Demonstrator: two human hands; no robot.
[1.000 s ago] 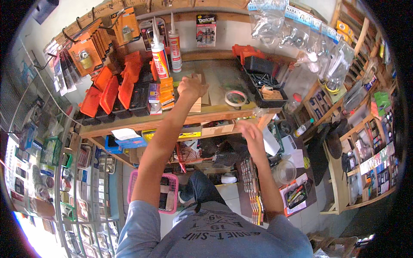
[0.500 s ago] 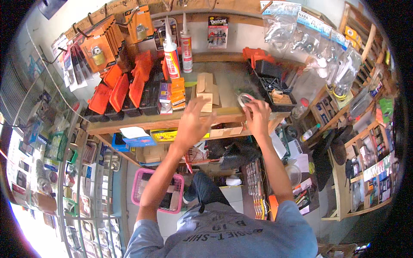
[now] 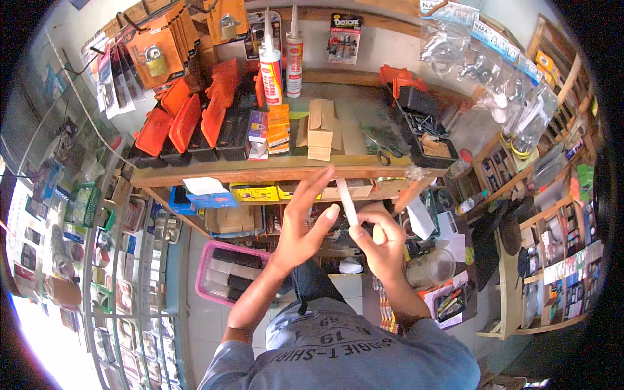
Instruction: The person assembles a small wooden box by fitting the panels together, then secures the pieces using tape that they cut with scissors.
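My right hand (image 3: 382,242) is closed around a small roll of white tape, and a white strip of tape (image 3: 349,208) sticks up from it. My left hand (image 3: 300,224) is just left of it, palm toward the strip, fingers spread, its thumb tip almost at the strip. Both hands hover in front of the wooden shelf edge (image 3: 260,173), below a stack of small cardboard boxes (image 3: 320,127) and a pair of scissors (image 3: 385,152).
The shelf carries orange-lidded black cases (image 3: 188,125), two sealant tubes (image 3: 272,60) and a black tray of parts (image 3: 424,125). A pink basket (image 3: 224,270) and a clear plastic cup (image 3: 439,264) sit lower down. Hanging bagged goods (image 3: 494,71) and racks crowd both sides.
Both hands have come back from the shelf top toward my body. My right hand took the tape roll off the shelf and now holds it with a strip pulled out.
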